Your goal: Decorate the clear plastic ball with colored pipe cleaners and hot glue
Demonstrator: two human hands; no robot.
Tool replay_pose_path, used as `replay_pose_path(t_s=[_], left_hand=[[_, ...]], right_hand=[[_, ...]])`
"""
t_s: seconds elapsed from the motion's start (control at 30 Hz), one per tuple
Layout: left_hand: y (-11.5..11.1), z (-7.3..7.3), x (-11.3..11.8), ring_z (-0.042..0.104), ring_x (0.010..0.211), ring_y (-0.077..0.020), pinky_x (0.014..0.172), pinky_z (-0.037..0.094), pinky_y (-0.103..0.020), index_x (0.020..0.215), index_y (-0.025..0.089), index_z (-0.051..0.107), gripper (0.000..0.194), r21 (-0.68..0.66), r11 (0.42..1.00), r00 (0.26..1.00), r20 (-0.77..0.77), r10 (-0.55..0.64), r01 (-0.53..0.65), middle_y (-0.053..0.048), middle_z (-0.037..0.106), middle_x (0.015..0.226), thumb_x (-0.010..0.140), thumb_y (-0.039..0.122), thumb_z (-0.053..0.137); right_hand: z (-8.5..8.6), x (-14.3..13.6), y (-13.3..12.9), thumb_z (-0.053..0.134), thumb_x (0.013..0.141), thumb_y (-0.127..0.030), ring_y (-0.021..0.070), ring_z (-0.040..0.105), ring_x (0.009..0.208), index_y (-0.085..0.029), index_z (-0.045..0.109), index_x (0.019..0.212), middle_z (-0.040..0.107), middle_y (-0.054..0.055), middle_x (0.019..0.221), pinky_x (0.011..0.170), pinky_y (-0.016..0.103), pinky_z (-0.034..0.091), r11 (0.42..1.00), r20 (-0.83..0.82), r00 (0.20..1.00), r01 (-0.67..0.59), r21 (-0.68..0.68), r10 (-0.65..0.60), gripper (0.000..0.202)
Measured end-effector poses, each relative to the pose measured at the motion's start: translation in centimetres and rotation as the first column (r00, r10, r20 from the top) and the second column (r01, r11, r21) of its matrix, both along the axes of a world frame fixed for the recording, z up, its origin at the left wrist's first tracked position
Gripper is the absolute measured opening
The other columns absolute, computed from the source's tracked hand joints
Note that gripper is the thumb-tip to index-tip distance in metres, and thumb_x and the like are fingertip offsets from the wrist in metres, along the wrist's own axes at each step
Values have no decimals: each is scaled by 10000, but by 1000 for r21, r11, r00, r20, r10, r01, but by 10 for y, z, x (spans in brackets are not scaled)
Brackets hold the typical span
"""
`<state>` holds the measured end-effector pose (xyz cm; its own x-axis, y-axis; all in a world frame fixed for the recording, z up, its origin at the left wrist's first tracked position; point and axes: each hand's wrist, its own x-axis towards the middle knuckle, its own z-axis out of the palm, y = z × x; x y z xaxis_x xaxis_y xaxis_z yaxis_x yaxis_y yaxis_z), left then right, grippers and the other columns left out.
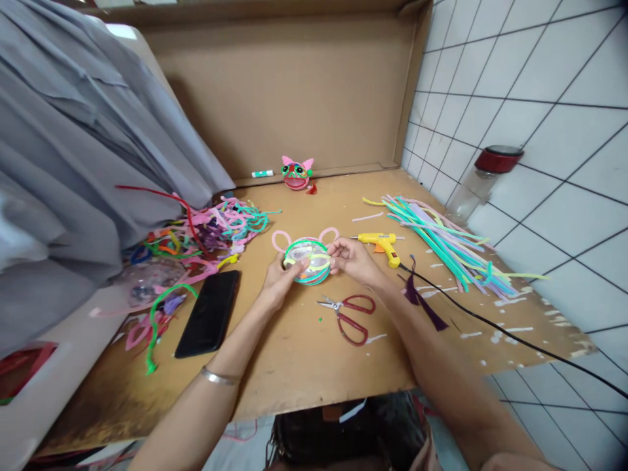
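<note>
A round pipe-cleaner piece (307, 280) with a green rim, a pale yellow strip across its clear middle and two pink loops on top is held above the table. My left hand (287, 275) grips its left side, thumb on the front. At its right edge, the fingers of my right hand (349, 256) pinch the end of the pale yellow strip. Red-handled scissors (354, 314) lie open just below, and a yellow glue gun (383, 243) rests to the right of my right hand.
Loose pipe cleaners (210, 229) are heaped at the left, beside a black phone (209, 314). A bundle of straight ones (441, 242) lies right, near a glass jar (478, 186). A pink-eared figure (296, 174) stands behind. The glue gun's black cable (471, 307) crosses the right side.
</note>
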<state>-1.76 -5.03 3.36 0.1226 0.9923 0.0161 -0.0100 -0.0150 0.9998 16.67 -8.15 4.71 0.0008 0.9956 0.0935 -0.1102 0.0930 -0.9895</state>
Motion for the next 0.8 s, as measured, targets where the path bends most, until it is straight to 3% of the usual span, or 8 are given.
replay_pose_path(t_s=[0.1, 0.23, 0.37, 0.5, 0.63, 0.8], left_hand=[[1, -2, -1, 673, 873, -252, 808, 518, -340, 1014, 147, 654, 673, -8, 1000, 1000, 8, 2, -2, -85, 726, 933, 502, 533, 859], [1, -1, -1, 687, 908, -264, 841, 530, -353, 1033, 152, 652, 689, -19, 1000, 1000, 17, -3, 3, -86, 739, 946, 509, 548, 859], [1, -2, 0, 689, 938, -269, 858, 531, -358, 1048, 149, 654, 696, -15, 1000, 1000, 19, -9, 9, -90, 742, 972, 514, 547, 856], [1, -5, -1, 681, 902, -251, 827, 524, -340, 1049, 144, 651, 688, 1, 1000, 1000, 3, 5, -5, -89, 739, 968, 525, 545, 849], [2, -7, -2, 677, 878, -230, 822, 520, -328, 1074, 131, 645, 712, 9, 1000, 1000, -3, -2, 2, -96, 738, 998, 544, 570, 830], [2, -9, -1, 685, 881, -234, 830, 517, -328, 1079, 122, 652, 724, 12, 1000, 1000, 1, -6, 6, -101, 742, 994, 547, 583, 822]], right_hand=[[-1, 4, 0, 629, 612, -155, 82, 555, 501, -191, 597, 725, 551, -74, 587, 509, 216, 497, 1000, 43, 999, -26, 7, 26, 123], [-5, 9, 2, 645, 602, -167, 73, 506, 501, -178, 603, 636, 548, -63, 553, 486, 190, 430, 997, 223, 973, 48, 62, -61, 56], [-8, 11, 5, 668, 612, -191, 74, 480, 491, -171, 631, 607, 544, -57, 520, 464, 184, 398, 995, 317, 943, 95, 24, -98, 43], [-1, 18, 3, 668, 631, -200, 69, 490, 464, -173, 659, 648, 599, -45, 546, 458, 191, 414, 993, 252, 963, 109, -40, -96, 32], [13, 34, -6, 741, 658, -349, 89, 569, 481, -162, 680, 718, 644, -15, 555, 491, 206, 481, 990, 84, 994, -62, -125, 73, 206], [18, 41, -10, 810, 615, -384, 86, 590, 487, -148, 693, 726, 664, -2, 560, 498, 194, 488, 981, 80, 985, -141, -134, 152, 286]])
